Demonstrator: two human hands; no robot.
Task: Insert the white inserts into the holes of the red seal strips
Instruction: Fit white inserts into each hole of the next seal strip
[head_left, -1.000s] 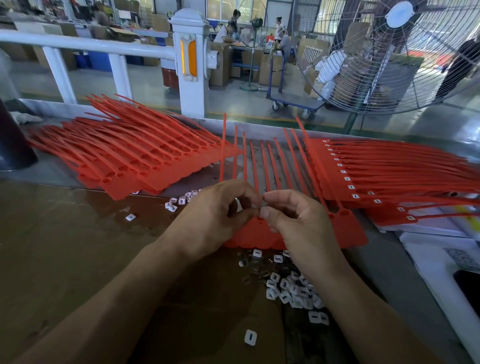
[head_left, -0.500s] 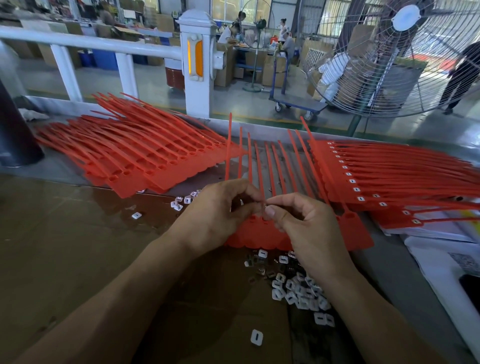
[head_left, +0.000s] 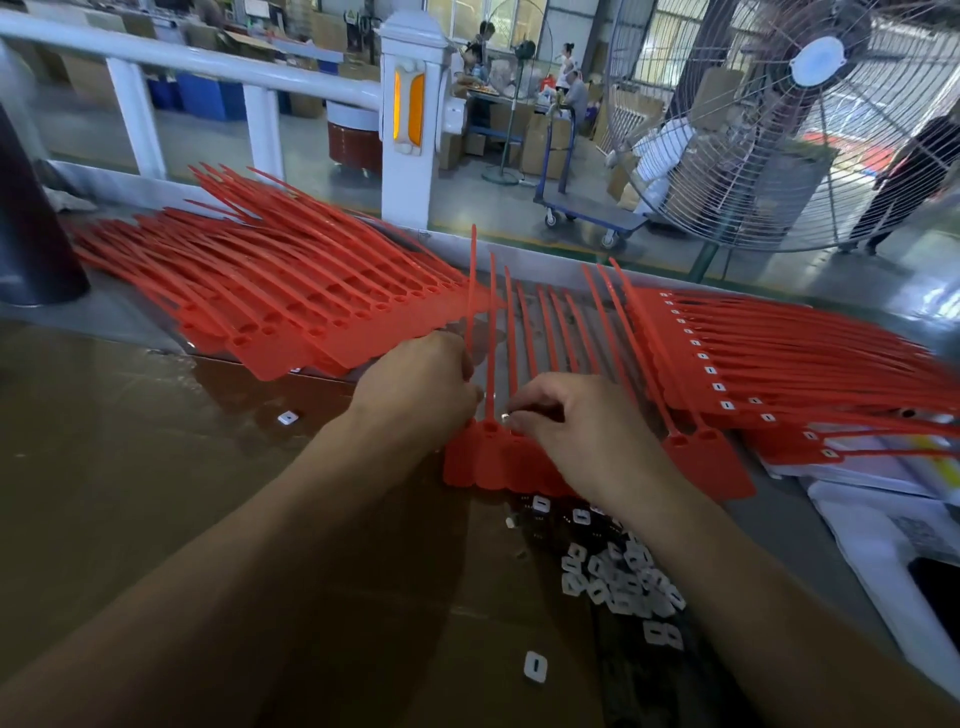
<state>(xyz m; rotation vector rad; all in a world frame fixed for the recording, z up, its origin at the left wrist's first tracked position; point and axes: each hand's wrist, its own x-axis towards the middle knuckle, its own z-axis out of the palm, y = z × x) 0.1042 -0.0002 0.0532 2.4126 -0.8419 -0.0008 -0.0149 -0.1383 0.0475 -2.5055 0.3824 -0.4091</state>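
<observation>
Brown tabletop (head_left: 156, 493): right hand (head_left: 582, 431) fingers pinch a white insert (head_left: 505, 415); left hand (head_left: 415, 384) grips red strips (head_left: 491, 457).

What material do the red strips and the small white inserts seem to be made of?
Red strips: probably moulded plastic, smooth and slightly glossy; their thin tails bend and curve. White inserts: likely hard plastic, matte, small squares each with a slot; too small to be sure.
</observation>
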